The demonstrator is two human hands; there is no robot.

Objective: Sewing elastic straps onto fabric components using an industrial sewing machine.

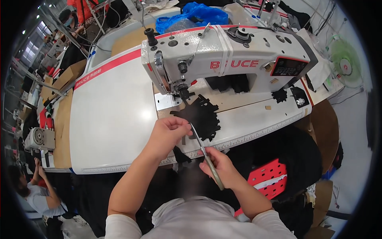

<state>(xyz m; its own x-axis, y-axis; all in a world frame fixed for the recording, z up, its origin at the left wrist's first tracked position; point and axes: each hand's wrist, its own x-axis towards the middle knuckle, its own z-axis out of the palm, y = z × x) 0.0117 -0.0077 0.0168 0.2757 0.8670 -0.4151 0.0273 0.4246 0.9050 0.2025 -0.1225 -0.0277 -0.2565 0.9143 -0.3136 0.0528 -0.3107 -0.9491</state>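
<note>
My left hand [170, 133] is closed in a pinch at the near edge of a pile of small black fabric pieces [205, 115]. Whatever sits between its fingertips is too small to make out. Beside those fingertips are the blade tips of a pair of scissors [213, 169], pointing away from me. My right hand [223, 169] grips the scissors by the handles, over the table's front edge. A sewing machine [254, 47] stands just beyond the pile, its needle area [181, 89] above the pile's far left side. White bands wrap the machine's arm.
A ruler strip [254, 133] runs along the front edge of the white table [115, 119]. More black scraps [279, 95] lie at the right. A red perforated panel [270, 179] shows below right, and a green fan [345, 65] stands far right. Another person [38, 191] sits at left.
</note>
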